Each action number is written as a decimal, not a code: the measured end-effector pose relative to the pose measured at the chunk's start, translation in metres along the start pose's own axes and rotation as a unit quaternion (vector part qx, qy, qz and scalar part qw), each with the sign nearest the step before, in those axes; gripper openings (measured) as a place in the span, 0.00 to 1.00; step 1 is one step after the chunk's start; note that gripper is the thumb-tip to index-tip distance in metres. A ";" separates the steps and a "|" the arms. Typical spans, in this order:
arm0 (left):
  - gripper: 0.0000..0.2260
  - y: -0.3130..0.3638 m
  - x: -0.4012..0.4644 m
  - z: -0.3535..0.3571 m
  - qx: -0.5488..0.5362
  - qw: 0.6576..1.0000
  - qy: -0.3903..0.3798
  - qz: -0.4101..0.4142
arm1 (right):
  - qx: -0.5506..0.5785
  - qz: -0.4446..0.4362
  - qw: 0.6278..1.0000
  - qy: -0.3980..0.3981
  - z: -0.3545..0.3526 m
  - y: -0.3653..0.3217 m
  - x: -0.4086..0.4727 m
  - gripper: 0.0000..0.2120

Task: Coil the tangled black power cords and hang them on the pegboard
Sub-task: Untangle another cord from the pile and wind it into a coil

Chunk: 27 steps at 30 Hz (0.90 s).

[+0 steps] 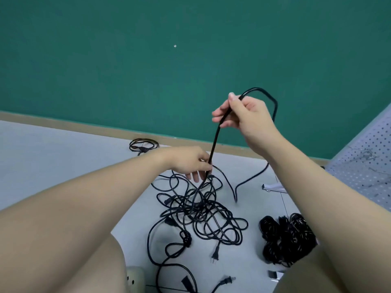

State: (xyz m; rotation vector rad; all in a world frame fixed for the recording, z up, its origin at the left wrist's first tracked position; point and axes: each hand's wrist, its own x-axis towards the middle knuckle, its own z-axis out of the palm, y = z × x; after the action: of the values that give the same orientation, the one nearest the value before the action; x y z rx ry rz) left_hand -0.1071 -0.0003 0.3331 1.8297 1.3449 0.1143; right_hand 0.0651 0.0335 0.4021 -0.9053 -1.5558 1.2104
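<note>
Head view. A single black cord is held taut between both hands above the floor. The right hand is raised in front of the green wall, its fingers curled round the cord; above this grip the cord arches over the back of the hand, drops behind the wrist and trails down to the floor, where a sharp bend is seen. The left hand is placed lower, and the same cord is pinched between its thumb and fingers, with two fingers left extended below. Directly beneath the left hand the cord runs down into the tangled pile, which lies on the floor between the person's knees.

The pile is made up of thin, glossy black loops crossing one another loosely; a tight knot is noted at its lower left, and a two-pin plug lies at its near edge. A second plug is seen nearer the bottom edge. A dense bundle of cords lies to the right of the pile, partly hidden by the right forearm. A small coiled cord lies apart by the skirting. A white pegboard stands at the far right.
</note>
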 end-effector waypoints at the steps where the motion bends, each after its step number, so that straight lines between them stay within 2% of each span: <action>1: 0.10 0.002 0.001 -0.001 0.005 1.000 0.018 0.017 | 0.009 -0.003 1.000 0.009 -0.001 0.000 0.001 0.15; 5: 0.12 0.021 -0.011 -0.021 -0.059 0.988 0.115 0.085 | 0.093 0.029 0.995 0.016 -0.009 0.002 0.005 0.13; 7: 0.12 0.036 -0.023 -0.038 -0.155 0.961 0.193 0.122 | 0.103 0.096 0.988 -0.067 -0.012 0.011 -0.002 0.16; 8: 0.13 0.044 -0.029 -0.047 -0.222 0.937 0.231 0.141 | 0.066 0.139 0.979 -0.137 -0.012 0.019 -0.009 0.19; 10: 0.13 0.056 -0.037 -0.063 -0.357 0.867 0.304 0.168 | -0.072 0.204 0.933 -0.287 -0.005 0.034 -0.028 0.16; 12: 0.12 0.058 -0.040 -0.076 -0.440 0.807 0.354 0.172 | -0.157 0.220 0.889 -0.369 0.008 0.045 -0.043 0.12; 14: 0.11 0.055 -0.038 -0.080 -0.481 0.779 0.368 0.163 | -0.165 0.217 0.894 -0.355 0.023 0.049 -0.051 0.12; 16: 0.10 0.051 -0.035 -0.080 -0.514 0.761 0.365 0.156 | -0.215 0.200 0.914 -0.279 0.036 0.055 -0.052 0.18; 18: 0.11 0.053 -0.033 -0.079 -0.552 0.735 0.361 0.157 | -0.311 0.179 0.907 -0.221 0.045 0.063 -0.051 0.24; 20: 0.11 0.057 -0.032 -0.078 -0.580 0.716 0.353 0.163 | -0.377 0.152 0.892 -0.198 0.050 0.072 -0.048 0.23; 22: 0.11 0.059 -0.033 -0.078 -0.591 0.710 0.343 0.170 | -0.359 0.132 0.909 -0.166 0.051 0.078 -0.041 0.16; 24: 0.11 0.060 -0.034 -0.077 -0.591 0.713 0.332 0.178 | -0.299 0.137 0.927 -0.177 0.051 0.078 -0.035 0.10; 27: 0.11 0.057 -0.037 -0.079 -0.575 0.723 0.331 0.189 | -0.250 0.132 0.935 -0.213 0.056 0.075 -0.037 0.11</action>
State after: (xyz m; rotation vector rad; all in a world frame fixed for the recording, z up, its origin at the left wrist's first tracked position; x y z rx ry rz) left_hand -0.1213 0.0102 0.4355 0.8868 0.8636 1.5786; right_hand 0.0231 0.0018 0.3164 -1.2694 -2.2112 1.2768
